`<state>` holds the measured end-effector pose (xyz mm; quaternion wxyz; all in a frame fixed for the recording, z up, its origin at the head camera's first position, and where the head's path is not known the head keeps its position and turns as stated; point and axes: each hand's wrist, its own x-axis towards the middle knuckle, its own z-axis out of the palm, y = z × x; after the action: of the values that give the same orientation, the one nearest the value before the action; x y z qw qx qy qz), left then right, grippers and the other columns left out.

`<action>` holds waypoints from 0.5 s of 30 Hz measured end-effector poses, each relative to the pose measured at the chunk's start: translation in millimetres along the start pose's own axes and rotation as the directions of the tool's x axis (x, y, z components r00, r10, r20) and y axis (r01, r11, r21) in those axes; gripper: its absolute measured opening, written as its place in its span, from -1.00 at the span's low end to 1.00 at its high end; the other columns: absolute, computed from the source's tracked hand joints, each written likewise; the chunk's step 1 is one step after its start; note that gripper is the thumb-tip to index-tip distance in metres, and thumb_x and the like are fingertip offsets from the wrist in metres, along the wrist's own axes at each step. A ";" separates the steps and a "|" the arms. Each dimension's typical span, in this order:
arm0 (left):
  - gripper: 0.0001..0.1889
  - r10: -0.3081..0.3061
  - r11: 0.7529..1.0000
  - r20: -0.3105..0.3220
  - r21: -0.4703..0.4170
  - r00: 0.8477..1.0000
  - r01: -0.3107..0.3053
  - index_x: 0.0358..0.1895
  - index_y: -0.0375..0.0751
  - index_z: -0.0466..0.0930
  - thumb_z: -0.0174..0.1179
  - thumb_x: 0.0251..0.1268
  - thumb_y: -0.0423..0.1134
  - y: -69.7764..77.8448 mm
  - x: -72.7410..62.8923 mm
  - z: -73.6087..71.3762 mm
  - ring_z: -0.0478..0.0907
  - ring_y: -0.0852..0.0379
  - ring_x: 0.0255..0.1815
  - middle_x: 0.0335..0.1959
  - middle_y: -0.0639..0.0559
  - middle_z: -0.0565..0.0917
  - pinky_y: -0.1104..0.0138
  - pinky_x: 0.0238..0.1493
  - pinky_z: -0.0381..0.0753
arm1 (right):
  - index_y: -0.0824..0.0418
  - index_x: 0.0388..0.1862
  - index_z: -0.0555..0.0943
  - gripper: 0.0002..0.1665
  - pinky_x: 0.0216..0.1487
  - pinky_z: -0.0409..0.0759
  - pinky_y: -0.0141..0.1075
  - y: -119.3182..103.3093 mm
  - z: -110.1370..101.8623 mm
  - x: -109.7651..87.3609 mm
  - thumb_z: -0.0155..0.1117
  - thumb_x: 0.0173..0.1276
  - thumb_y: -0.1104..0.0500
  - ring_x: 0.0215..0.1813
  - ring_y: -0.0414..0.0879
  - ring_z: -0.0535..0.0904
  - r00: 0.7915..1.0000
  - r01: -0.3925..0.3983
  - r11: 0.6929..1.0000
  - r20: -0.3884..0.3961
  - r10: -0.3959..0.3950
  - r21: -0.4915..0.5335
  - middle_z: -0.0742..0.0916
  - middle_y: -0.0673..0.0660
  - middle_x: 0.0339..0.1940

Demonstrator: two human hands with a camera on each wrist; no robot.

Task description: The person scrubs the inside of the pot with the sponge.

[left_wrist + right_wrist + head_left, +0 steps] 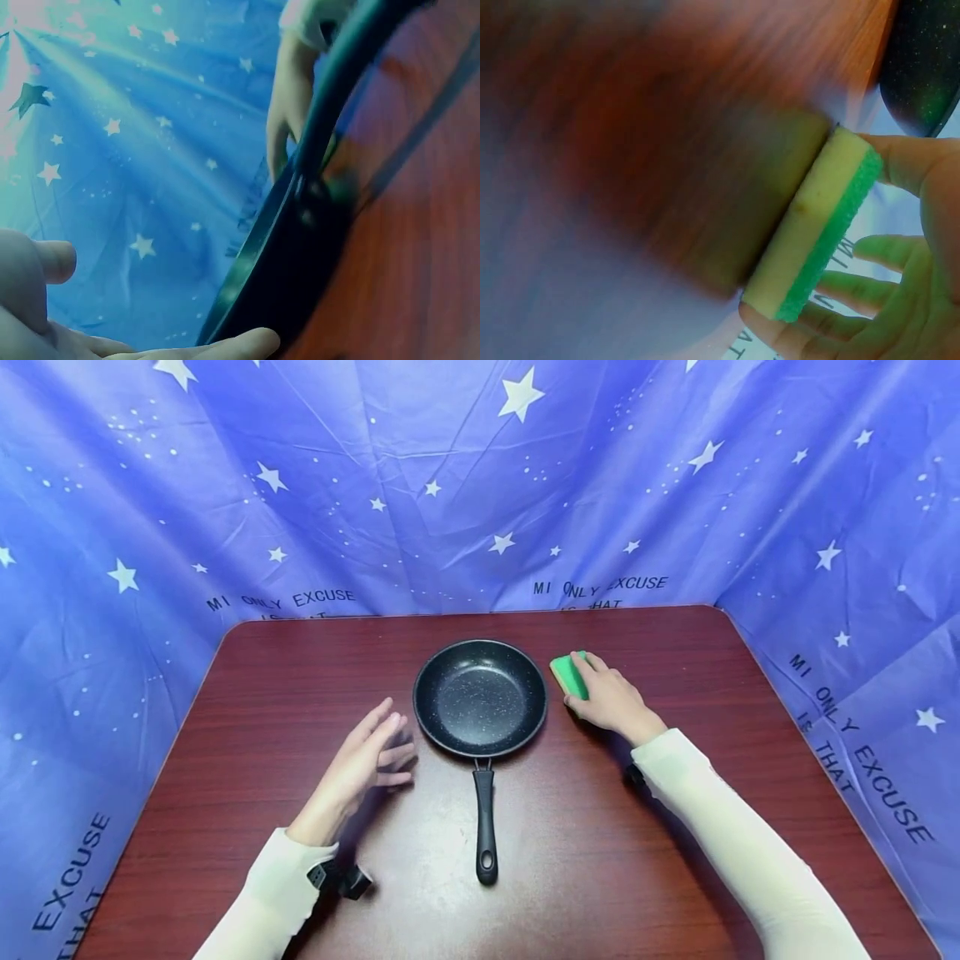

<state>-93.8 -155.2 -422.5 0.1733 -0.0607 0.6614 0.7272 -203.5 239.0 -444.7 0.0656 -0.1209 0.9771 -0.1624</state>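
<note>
A black speckled frying pan (480, 697) lies on the table, its handle (486, 827) pointing toward me. To the left of the pan my left hand (367, 760) hovers with fingers spread and nothing held; in the left wrist view its fingertip (259, 341) overlaps the pan's edge. On the pan's right side, my right hand (611, 697) grips a sponge (570, 675) with a green scouring face up and a yellow foam layer below. The right wrist view has the thumb (904, 161) at one end of the sponge (810, 225) and a finger at the other.
The dark red wooden table (300, 668) has rounded far corners. Blue curtains (450, 468) with white stars and printed words enclose its back and sides. Black devices are strapped at both wrists, one (352, 881) hanging by the left cuff.
</note>
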 end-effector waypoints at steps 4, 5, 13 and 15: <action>-0.26 -0.043 0.992 0.103 -0.110 0.994 0.055 0.74 -0.17 -0.28 -0.16 0.76 -0.01 -10.5 -8.0 6.6 0.29 -0.51 0.51 0.65 -0.41 0.14 -0.25 0.16 0.67 | 0.28 0.72 0.11 -0.04 0.20 0.58 0.39 2.4 -1.0 -1.4 0.25 0.46 0.03 0.37 0.54 0.45 1.000 0.011 1.000 -0.014 -0.012 -0.005 0.24 0.41 0.67; -0.26 -0.049 0.990 0.133 -0.127 0.990 0.066 0.74 -0.18 -0.31 -0.20 0.77 0.01 -12.6 -9.7 8.3 0.27 -0.52 0.52 0.66 -0.42 0.11 -0.27 0.17 0.66 | 0.28 0.71 0.12 -0.04 0.20 0.57 0.39 2.9 -1.5 -1.8 0.25 0.46 0.04 0.37 0.55 0.44 1.000 0.012 1.000 -0.017 -0.012 -0.007 0.24 0.41 0.67; -0.22 -0.100 0.966 0.243 -0.209 0.965 0.153 0.74 -0.15 -0.30 -0.21 0.75 0.12 -24.2 -19.0 24.7 0.23 -0.53 0.54 0.67 -0.42 0.06 -0.27 0.18 0.65 | 0.29 0.70 0.14 -0.09 0.31 0.49 0.43 5.4 -8.5 -6.0 0.23 0.49 0.05 0.42 0.59 0.38 0.999 0.021 1.000 -0.036 -0.021 0.004 0.22 0.41 0.68; -0.20 -0.106 0.963 0.271 -0.211 0.957 0.167 0.74 -0.14 -0.33 -0.19 0.75 0.12 -27.3 -20.9 29.7 0.23 -0.52 0.54 0.67 -0.44 0.04 -0.27 0.18 0.65 | 0.28 0.70 0.15 -0.09 0.31 0.48 0.43 5.7 -10.8 -6.9 0.22 0.50 0.05 0.42 0.58 0.38 0.999 0.026 1.000 -0.046 -0.026 0.008 0.22 0.40 0.68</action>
<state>-61.1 -127.9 -438.1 0.2997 -0.0315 0.5380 0.7872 -199.9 249.2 -435.9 0.0417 -0.1294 0.9760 -0.1702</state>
